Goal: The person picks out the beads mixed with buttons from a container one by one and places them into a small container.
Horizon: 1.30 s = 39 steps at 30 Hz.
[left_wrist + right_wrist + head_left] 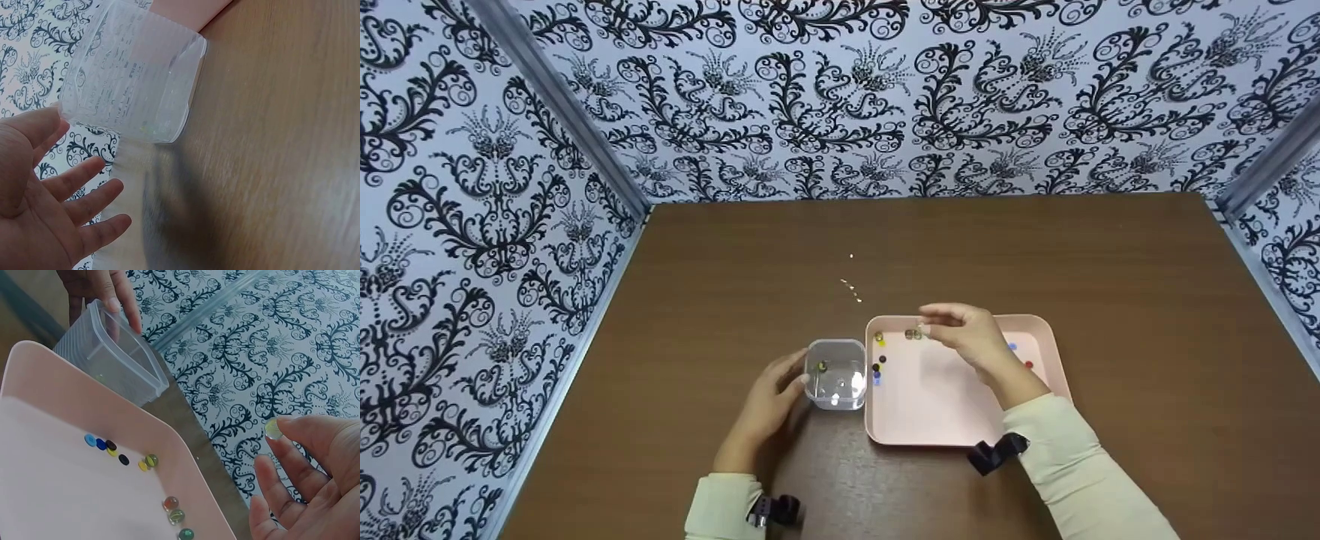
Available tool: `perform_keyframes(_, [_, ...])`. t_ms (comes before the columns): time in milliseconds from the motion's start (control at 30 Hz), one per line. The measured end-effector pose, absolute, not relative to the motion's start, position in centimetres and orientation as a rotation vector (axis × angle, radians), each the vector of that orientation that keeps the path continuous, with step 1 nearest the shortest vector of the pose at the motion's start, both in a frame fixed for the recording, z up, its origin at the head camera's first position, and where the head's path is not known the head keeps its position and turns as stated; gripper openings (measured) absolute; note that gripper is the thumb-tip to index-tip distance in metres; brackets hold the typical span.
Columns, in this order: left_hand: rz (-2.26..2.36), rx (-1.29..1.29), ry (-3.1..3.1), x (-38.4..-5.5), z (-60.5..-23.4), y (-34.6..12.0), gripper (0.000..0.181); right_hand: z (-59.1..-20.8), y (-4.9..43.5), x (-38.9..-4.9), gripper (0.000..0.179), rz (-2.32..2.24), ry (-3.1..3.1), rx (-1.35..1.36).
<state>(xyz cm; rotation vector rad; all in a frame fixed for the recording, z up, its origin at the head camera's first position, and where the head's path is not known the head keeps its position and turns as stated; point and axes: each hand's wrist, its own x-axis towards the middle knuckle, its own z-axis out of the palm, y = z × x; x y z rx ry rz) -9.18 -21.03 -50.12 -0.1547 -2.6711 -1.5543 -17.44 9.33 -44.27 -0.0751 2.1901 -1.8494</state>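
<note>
My left hand (771, 394) holds a clear plastic container (835, 343) at its left side, thumb and index finger at the rim and the other fingers spread. Inside the container lies a marble (822, 366). Over the back of a pink tray (937, 416), my right hand (971, 337) pinches a clear yellowish marble (273, 429) between thumb and index finger. In the right wrist view, several marbles (176, 516) lie along the tray's wall. Small flat discs, including a light blue disc (90, 440) and a black disc (124, 459), sit near them.
The container stands against the tray's left side on a brown wooden table (720, 300). Several tiny pale specks (851, 287) show behind the container. A red piece (1028, 364) lies on the tray's right side. Patterned walls (840, 97) enclose the table.
</note>
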Motion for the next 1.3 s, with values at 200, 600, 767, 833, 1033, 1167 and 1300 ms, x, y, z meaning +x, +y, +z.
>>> perform_keyframes(200, [-1.559, -0.159, -2.667, -9.1, -50.2, -21.0, 0.041, -44.5, 8.6, -17.4, 0.036, -1.897, 2.152, -0.104])
perform_keyframes(600, [-1.528, -0.151, -2.688, -9.2, -50.1, -21.2, 0.041, -44.7, 7.2, -17.2, 0.037, -1.906, 2.146, -0.145])
perform_keyframes(767, [-1.521, -0.167, -2.675, -9.2, -50.3, -21.1, 0.04, -44.9, 6.8, -17.0, 0.037, -1.869, 2.176, -0.153])
perform_keyframes(833, [-1.514, -0.169, -2.679, -9.2, -50.3, -21.1, 0.04, -45.0, 6.6, -16.9, 0.037, -1.869, 2.172, -0.162])
perform_keyframes(1033, [-1.522, -0.138, -2.715, -9.1, -50.1, -21.1, 0.041, -45.0, 6.0, -16.8, 0.034, -1.868, 2.161, -0.206])
perform_keyframes(1167, [-1.524, -0.127, -2.725, -9.1, -50.0, -21.1, 0.042, -45.1, 5.6, -16.7, 0.033, -1.875, 2.148, -0.242])
perform_keyframes(1300, [-1.52, -0.151, -2.71, -9.2, -50.1, -21.1, 0.041, -45.3, 5.2, -16.7, 0.03, -1.854, 2.137, -0.243])
